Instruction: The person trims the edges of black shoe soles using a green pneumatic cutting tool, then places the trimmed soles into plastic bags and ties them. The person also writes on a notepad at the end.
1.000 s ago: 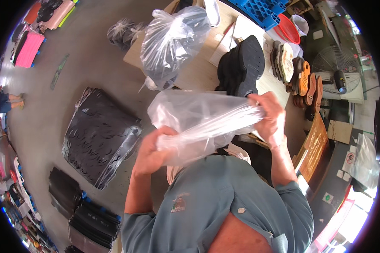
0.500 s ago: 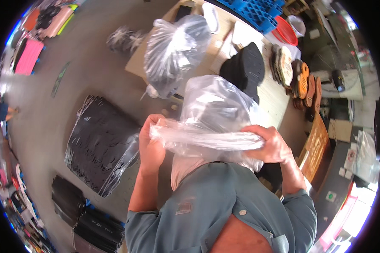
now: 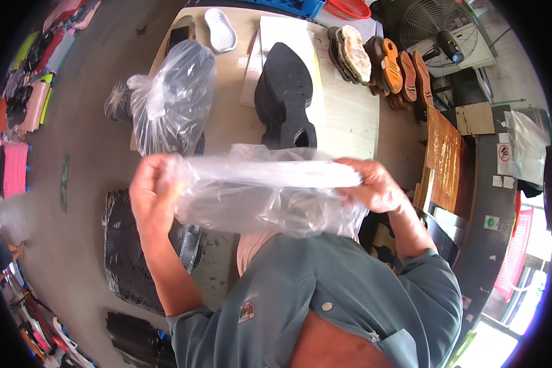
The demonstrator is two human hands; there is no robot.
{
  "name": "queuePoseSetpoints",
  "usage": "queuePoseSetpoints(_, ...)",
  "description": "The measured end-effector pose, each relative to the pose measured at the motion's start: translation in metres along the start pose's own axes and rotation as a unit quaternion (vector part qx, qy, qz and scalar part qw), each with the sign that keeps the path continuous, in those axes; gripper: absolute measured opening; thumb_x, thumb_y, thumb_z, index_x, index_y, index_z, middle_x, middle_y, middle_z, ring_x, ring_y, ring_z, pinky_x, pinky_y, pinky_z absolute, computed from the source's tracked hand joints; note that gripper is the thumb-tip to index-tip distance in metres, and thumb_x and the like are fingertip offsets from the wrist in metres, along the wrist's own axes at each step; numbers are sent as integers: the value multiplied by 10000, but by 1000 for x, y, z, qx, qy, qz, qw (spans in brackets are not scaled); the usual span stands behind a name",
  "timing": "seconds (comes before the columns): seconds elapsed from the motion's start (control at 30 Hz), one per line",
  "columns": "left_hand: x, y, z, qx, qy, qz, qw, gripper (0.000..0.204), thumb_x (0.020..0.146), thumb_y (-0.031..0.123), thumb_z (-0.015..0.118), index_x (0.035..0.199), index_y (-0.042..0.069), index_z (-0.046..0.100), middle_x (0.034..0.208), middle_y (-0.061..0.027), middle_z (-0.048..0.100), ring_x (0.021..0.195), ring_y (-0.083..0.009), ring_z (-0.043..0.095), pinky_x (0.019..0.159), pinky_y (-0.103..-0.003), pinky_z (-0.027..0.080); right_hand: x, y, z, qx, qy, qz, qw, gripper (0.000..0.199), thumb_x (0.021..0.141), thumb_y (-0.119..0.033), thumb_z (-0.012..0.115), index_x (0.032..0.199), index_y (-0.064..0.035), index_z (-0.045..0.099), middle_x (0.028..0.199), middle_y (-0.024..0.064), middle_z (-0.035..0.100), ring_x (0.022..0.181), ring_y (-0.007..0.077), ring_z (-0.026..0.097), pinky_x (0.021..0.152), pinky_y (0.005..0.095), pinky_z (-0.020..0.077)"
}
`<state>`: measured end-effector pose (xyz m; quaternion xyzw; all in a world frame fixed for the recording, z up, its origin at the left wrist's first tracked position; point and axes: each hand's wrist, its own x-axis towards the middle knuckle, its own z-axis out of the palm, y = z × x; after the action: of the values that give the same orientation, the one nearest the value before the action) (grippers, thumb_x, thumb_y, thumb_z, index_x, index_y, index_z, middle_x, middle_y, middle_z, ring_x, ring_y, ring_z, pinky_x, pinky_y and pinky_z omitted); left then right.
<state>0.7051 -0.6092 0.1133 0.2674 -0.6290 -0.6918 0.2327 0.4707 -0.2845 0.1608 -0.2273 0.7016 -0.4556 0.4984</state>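
Between my hands a clear plastic bag [image 3: 257,205] is stretched sideways, its gathered edge pulled taut in front of my chest. My left hand [image 3: 153,190] grips one end of that edge. The other end is pinched in my right hand [image 3: 374,184]. What the bag contains, if anything, I cannot make out. Just beyond it a stack of black shoe soles [image 3: 285,95] lies on the table [image 3: 349,122]. To the left of the soles sits a tied clear bag [image 3: 181,98] with dark things inside.
A white sole [image 3: 220,29] and papers [image 3: 279,37] lie at the table's far side. Several stacked soles [image 3: 352,52] line its right edge, near a fan [image 3: 441,40]. On the floor at left is a pile of black sheets [image 3: 135,257]. A brown board [image 3: 444,156] leans at right.
Both hands have risen slightly and spread apart, the left hand moving left. The bag is stretched wider and flatter. My view has turned, so the table shows farther left.
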Motion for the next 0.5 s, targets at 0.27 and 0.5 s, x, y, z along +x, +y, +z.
queuePoseSetpoints(0.27,95,46,109,96,-126,106,982,290,904,71,798,1174,21,702,1080,-28,730,961,-94,665,862,-282,547,19,-3,-24,-176,53,-123,975,727,917,-284,799,1527,-20,506,1226,227,735,1103,341,721,1005,441,549)
queuePoseSetpoints(0.5,151,53,170,94,-148,115,978,859,874,183,883,1594,51,431,1521,-179,535,1345,-234,566,1058,-351,514,78,7,-44,77,217,-141,963,272,1048,-219,682,1222,-11,690,870,-17,663,718,58,590,620,266,497)
